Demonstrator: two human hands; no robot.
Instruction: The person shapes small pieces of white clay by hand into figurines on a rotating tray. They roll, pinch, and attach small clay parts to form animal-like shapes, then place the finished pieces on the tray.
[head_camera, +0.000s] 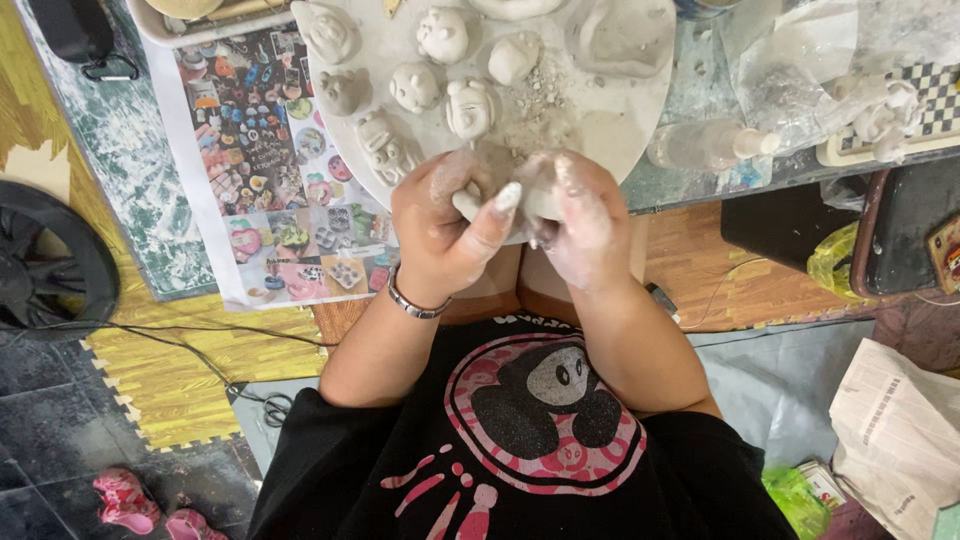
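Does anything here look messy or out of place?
A little. Dry clay crumbs lie scattered on the round board beside the small clay figures. Both hands, left and right, are dusted with clay while pressing a lump.

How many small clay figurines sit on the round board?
7: one at the top left, two at the top middle, a middle row of three, one nearest the left hand. The hands may hide more.
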